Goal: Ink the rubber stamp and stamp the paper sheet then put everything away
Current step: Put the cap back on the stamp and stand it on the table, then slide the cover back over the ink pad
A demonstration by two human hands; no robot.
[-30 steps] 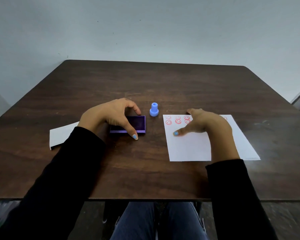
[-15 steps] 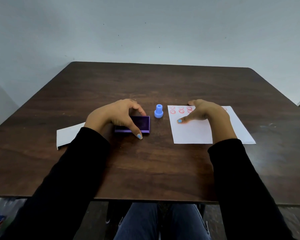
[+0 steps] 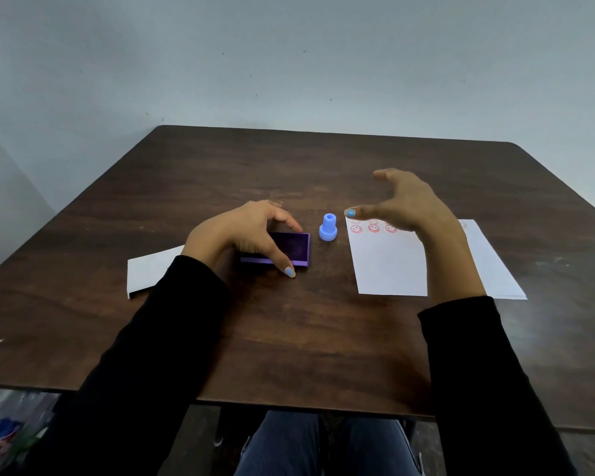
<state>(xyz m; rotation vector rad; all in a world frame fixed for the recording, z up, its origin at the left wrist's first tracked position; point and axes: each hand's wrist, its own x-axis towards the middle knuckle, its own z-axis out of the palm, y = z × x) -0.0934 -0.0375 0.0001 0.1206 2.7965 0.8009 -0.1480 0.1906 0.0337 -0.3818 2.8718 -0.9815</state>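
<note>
Nearest, the left hand (image 3: pixel 244 231) clamps the purple rectangular ink pad (image 3: pixel 291 250) between thumb and fingers, probably steadying it for inking. Beyond it, the small blue plastic rubber stamp (image 3: pixel 328 228) stands upright between pad and white paper sheet (image 3: pixel 389 266). Farther still, the right hand (image 3: pixel 404 204) hovers spread and empty, just beside the stamp.

Head camera, looking down (wide) at table (image 3: pixel 289 338).

On the counter (image 3: pixel 323 173), the stamp (image 3: pixel 328 228) stands at frame centre, between the ink pad (image 3: pixel 294 249) left and the paper sheet (image 3: pixel 389 262) right. A folded card (image 3: pixel 150 271) lies further left.
</note>
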